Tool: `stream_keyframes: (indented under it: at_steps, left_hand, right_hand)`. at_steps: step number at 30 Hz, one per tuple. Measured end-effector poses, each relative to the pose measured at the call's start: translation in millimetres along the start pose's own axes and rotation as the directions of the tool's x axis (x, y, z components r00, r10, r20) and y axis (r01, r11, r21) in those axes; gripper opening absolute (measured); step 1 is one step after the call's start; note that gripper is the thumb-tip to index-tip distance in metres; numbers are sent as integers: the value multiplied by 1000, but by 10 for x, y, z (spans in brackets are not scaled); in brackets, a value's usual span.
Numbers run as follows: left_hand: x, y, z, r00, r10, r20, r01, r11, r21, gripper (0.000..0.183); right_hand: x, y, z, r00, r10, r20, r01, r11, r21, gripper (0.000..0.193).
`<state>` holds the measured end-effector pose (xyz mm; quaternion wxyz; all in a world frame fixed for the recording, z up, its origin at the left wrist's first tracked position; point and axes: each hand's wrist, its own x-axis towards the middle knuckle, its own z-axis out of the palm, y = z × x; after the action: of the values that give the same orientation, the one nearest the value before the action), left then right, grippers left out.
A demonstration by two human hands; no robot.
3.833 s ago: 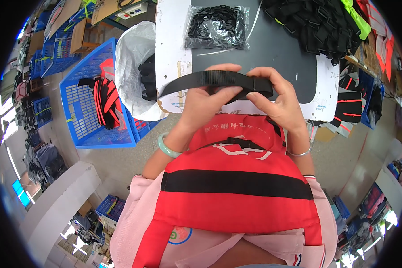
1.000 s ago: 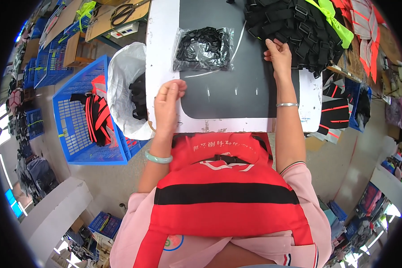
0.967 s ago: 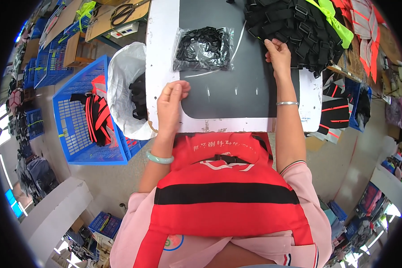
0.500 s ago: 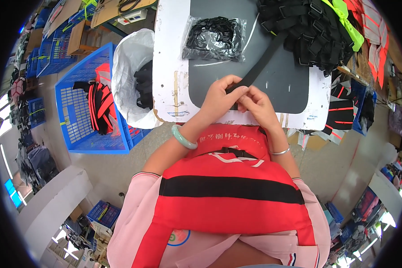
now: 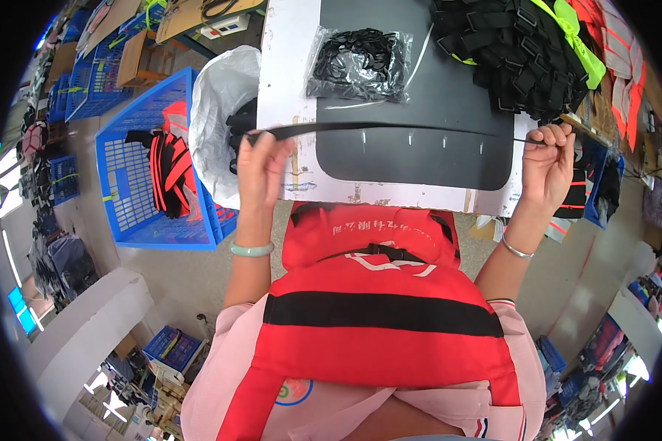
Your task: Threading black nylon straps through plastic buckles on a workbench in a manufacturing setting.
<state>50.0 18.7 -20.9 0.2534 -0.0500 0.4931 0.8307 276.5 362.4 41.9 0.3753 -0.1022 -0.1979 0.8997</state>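
Observation:
A black webbing strap (image 5: 390, 126) stretches sideways between my two hands, above the dark grey mat (image 5: 426, 165) on the white table. Its left end is pinched in my left hand (image 5: 263, 170), which is slightly blurred beside the table's left edge. On the far right, the closed fingers of my right hand (image 5: 548, 167) grip the other end near the table's right edge. Beyond the strap lies a clear plastic bag (image 5: 360, 65) with many small black buckles inside. A heap of black straps with buckles (image 5: 526, 55) is piled at the far right of the table.
A white sack (image 5: 210, 110) with black pieces in it stands against the table's left side. Left of it is a blue plastic crate (image 5: 129, 176) holding red and black strips. Neon yellow fabric (image 5: 577, 40) lies beside the strap heap. Reflective orange-and-grey pieces (image 5: 618, 66) hang at the far right.
My hands have moved apart from the table's middle, one left and one right. The strap, which slanted up to the heap, now runs sideways between them, off the heap.

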Motion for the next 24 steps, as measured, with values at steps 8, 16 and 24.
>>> stream_keyframes:
  at_steps: [8,16,24]
  left_hand:
    - [673,-21,914,974,-115,193,48,947,318,16]
    - [1223,-589,1402,829,54,556,-531,-235,814,27]
    - [1212,-594,1419,855,5,518,-489,-325,810,30]
  right_hand:
    - [-331,627,-266,908,170,-382,-332,851,-408,32]
    - [-471,953,-87,906,295,-303,-422,605,-675,34]
    - [-397,995,-80,915,350,-203,-343,408,-846,30]
